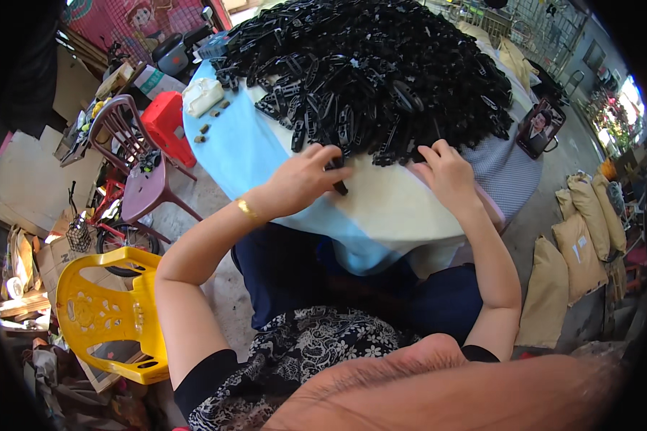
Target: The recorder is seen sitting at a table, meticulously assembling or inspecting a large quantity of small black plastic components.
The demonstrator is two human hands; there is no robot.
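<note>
Left hand (pixel 302 179) pinches small black plastic strip (pixel 338 179); right hand (pixel 446 172), fingers curled, touches glossy black plastic parts heap (pixel 366 72) on round cloth-covered table (pixel 395 208).

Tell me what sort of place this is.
Probably an informal home or roadside workshop for piecework. A huge pile of black plastic parts covers a cloth-covered table, filled sacks lean at the right, and plastic chairs and cardboard clutter stand on a bare concrete floor.

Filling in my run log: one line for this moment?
left hand: grips black part | right hand: at pile edge | table
</note>
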